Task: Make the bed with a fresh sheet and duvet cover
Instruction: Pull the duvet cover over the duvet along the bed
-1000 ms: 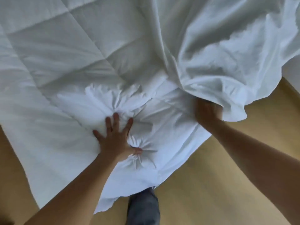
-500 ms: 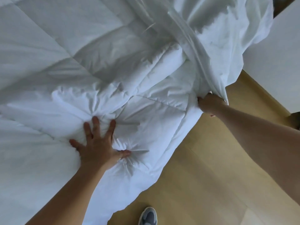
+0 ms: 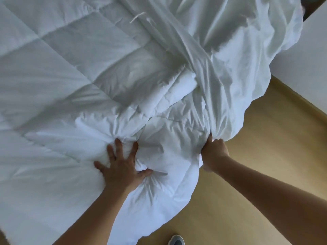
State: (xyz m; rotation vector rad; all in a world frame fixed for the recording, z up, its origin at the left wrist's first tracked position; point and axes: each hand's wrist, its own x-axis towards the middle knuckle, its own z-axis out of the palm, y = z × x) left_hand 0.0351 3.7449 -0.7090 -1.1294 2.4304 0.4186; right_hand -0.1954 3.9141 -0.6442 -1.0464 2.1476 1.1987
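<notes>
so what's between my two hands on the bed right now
Only crumpled white bedding, nothing else: the left hand presses it down, the right hand grips the gathered duvet cover. Seen in the head view.

Two hands: left hand (image 3: 120, 167) pressing, right hand (image 3: 215, 151) gripping. One quilted duvet (image 3: 70, 68), under left palm. One duvet cover (image 3: 238, 59), bunched in right grip. One shoe (image 3: 177, 241), below both.

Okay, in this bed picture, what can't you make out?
Head view only:
- Right hand: fingertips buried in the bunched duvet cover it grips.
- Any sheet or mattress: hidden under the duvet.
- Shoe: cut off by the bottom edge.
- White surface at right: cropped, unidentifiable.
</notes>
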